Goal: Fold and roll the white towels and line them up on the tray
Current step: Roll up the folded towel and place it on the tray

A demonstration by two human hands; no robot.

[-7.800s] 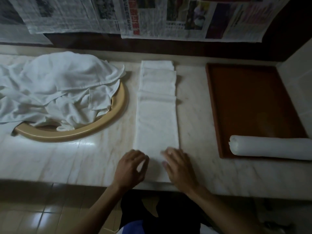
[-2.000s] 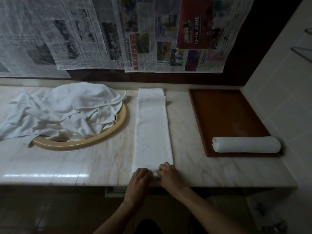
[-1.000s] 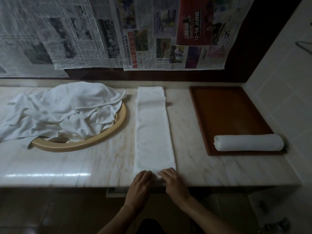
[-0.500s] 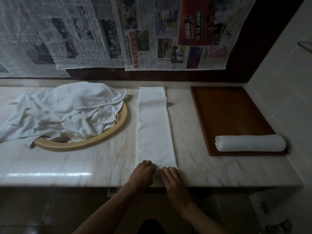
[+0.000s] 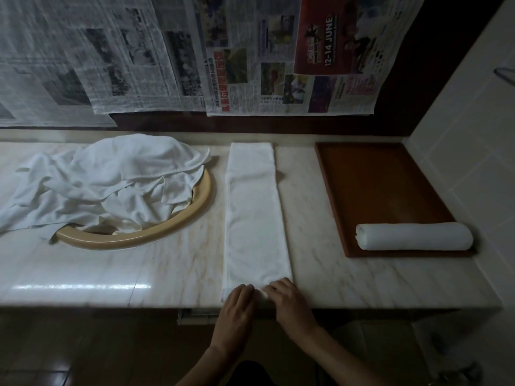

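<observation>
A long folded white towel (image 5: 255, 218) lies flat on the marble counter (image 5: 111, 274) at the centre of the frame, running from the back wall to the near edge. Both hands meet at its near end, lower centre. The left hand (image 5: 237, 305) rests on the left part of that end, fingers bent down over the cloth. The right hand (image 5: 289, 299) lies just beside it, fingers curled over a small raised fold of towel (whether either hand truly pinches the cloth cannot be told in the dim light). A brown tray (image 5: 376, 176) sits on the counter at the right of the frame, against the tiled wall. One rolled towel (image 5: 413, 236) lies crosswise at the tray's near edge. At the left, a heap of loose white towels (image 5: 106, 179) covers most of a beige oval basin rim (image 5: 167, 229). Newspaper sheets (image 5: 195, 57) hang across the upper frame.
</observation>
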